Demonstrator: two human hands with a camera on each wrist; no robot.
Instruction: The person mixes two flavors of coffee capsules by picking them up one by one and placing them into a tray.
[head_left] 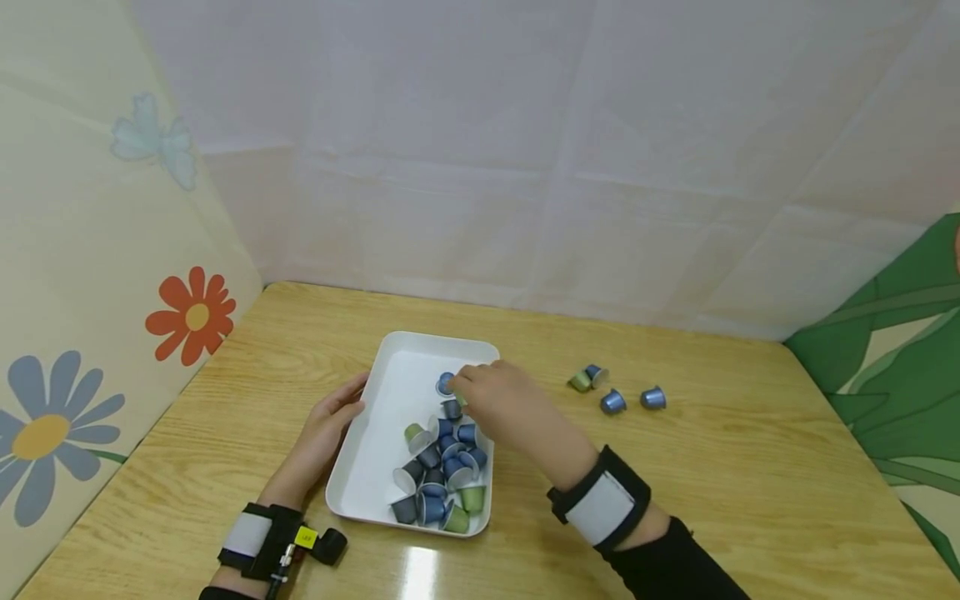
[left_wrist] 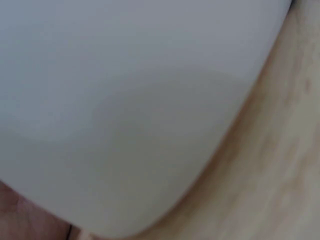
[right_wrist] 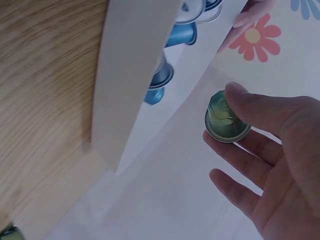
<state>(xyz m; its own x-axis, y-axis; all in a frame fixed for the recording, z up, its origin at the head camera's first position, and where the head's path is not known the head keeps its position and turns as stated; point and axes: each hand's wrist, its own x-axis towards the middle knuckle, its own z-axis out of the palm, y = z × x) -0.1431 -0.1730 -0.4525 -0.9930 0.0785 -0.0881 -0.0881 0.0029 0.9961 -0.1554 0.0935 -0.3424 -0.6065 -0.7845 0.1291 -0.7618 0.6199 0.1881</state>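
Observation:
A green coffee capsule is pinched between the thumb and fingers of my right hand, over the far right part of the white tray. In the right wrist view the capsule shows whole, its rim toward the fingers. My left hand rests against the tray's left side, thumb at the rim and the other fingers partly hidden. Inside the tray, blue, dark grey and green capsules lie heaped toward the near right. One blue capsule lies farther back, beside my right fingertips.
On the wooden table, right of the tray, lie a green capsule against a dark blue one, and two blue capsules nearer. A white cloth hangs behind. Flower-printed panels stand at the sides.

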